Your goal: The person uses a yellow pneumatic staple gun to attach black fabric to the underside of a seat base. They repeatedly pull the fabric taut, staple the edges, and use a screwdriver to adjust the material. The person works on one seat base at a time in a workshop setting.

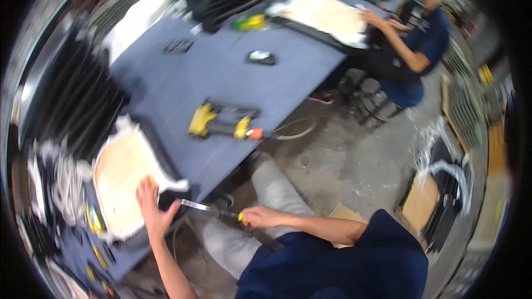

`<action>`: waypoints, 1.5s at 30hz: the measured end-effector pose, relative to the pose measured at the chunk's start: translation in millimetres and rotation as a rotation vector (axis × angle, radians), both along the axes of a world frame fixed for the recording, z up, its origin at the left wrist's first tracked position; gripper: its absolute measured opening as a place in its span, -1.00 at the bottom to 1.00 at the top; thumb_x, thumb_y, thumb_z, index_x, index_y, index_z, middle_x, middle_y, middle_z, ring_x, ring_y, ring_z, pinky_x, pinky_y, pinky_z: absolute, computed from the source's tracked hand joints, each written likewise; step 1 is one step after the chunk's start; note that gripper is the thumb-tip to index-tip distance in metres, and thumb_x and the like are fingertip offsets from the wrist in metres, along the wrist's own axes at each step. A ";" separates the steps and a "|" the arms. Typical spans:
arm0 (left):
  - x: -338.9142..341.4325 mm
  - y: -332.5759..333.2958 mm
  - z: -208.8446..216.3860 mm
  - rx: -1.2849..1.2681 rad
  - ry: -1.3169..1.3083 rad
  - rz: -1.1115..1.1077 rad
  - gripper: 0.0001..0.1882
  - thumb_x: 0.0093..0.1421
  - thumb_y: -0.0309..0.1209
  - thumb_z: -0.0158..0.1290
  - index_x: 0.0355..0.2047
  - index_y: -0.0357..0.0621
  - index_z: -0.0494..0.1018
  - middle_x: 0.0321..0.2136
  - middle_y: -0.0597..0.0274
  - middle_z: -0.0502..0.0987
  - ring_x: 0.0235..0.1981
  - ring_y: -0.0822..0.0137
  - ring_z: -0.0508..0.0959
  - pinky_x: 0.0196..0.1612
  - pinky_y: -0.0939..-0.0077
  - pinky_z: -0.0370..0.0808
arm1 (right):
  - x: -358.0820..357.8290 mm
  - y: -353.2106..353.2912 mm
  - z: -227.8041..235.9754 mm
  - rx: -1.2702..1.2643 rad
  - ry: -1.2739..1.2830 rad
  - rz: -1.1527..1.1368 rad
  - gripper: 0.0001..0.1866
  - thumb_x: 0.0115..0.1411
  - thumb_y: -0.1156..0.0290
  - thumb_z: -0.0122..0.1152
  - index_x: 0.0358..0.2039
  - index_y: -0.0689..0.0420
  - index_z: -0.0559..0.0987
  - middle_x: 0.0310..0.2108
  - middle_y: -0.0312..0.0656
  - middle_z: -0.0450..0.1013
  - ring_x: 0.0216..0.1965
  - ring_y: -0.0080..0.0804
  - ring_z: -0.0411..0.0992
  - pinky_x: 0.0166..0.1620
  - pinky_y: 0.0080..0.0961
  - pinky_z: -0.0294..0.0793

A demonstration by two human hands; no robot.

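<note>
My left hand (152, 206) lies on the pale wooden face of a seat panel (119, 171) at the lower left, fingers stretched out and thumb spread toward the table edge. White fabric and a dark cover edge wrap round the panel's rim. My right hand (260, 217), over my lap, is closed round a long thin tool (202, 206) with a silvery front part and yellow beside my fingers. Its tip points at my left thumb; whether they touch, I cannot tell. Motion blur hides the tool's exact kind.
A yellow and black nail or staple gun (221, 124) with a hose lies on the blue-grey table (183, 83). Farther off are a small dark block (261, 57) and another panel (324, 14), beside a seated person (424, 39). Black stacked pieces (72, 88) stand left; cardboard (418, 202) lies right.
</note>
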State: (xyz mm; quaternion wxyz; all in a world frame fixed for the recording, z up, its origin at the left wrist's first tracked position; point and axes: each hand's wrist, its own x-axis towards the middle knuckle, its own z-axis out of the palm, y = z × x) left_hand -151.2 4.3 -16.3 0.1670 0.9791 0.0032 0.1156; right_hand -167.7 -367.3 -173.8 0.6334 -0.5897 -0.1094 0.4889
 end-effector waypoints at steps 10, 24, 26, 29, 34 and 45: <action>37.1 -10.4 -1.6 -0.108 0.241 0.072 0.25 0.02 0.02 0.46 0.64 -0.04 0.09 0.65 -0.03 0.11 0.72 -0.02 -0.09 0.64 -0.32 -0.43 | 4.3 -16.3 17.4 -0.044 -0.706 -0.244 -0.41 0.57 -0.18 0.11 -0.30 0.14 0.61 -0.59 0.05 0.48 -0.55 0.11 0.50 -0.38 -0.01 0.43; 18.2 -70.2 31.3 -0.315 -0.014 -0.160 -0.01 0.28 -0.11 0.33 0.60 -0.23 0.18 0.58 -0.21 0.17 0.60 -0.14 0.15 0.63 -0.02 -0.02 | 1.8 -23.7 14.6 0.018 -0.848 -0.266 -0.50 0.43 -0.10 0.35 -0.33 0.13 0.63 -0.61 0.04 0.52 -0.53 0.16 0.55 -0.42 0.00 0.47; 11.7 -77.2 37.4 -0.170 -0.106 -0.177 -0.18 0.42 -0.03 0.30 0.49 -0.33 0.38 0.43 -0.36 0.40 0.47 -0.29 0.38 0.52 -0.09 0.28 | -0.8 -23.6 15.8 0.012 -0.855 -0.276 -0.50 0.42 -0.10 0.35 -0.34 0.13 0.62 -0.62 0.04 0.51 -0.53 0.17 0.55 -0.42 0.00 0.46; 5.6 -69.8 35.8 -0.308 0.061 -0.153 -0.12 0.46 -0.11 0.25 0.63 -0.20 0.17 0.62 -0.25 0.14 0.64 -0.21 0.07 0.64 -0.09 -0.02 | 2.6 -26.5 14.2 0.016 -0.913 -0.295 -0.57 0.40 -0.03 0.40 -0.34 0.11 0.63 -0.62 0.01 0.51 -0.56 0.12 0.54 -0.47 -0.04 0.44; 6.6 -67.6 26.2 -0.373 0.064 -0.163 -0.16 0.49 -0.12 0.23 0.61 -0.23 0.19 0.61 -0.25 0.16 0.63 -0.18 0.11 0.62 -0.07 0.04 | 1.4 -32.9 18.0 0.004 -0.949 -0.319 -0.62 0.39 0.04 0.43 -0.36 0.09 0.62 -0.62 -0.03 0.51 -0.59 0.09 0.52 -0.50 -0.08 0.41; -30.1 -86.7 32.0 -0.726 -0.054 -0.074 -0.68 0.31 -0.14 0.30 -0.31 -0.18 0.70 0.40 -0.18 0.50 0.61 -0.19 0.20 0.63 -0.25 -0.14 | 4.1 -50.4 51.0 0.004 -0.977 -0.240 -0.70 0.28 0.05 0.53 -0.34 0.00 0.69 -0.53 -0.14 0.61 -0.53 -0.03 0.62 -0.44 -0.18 0.59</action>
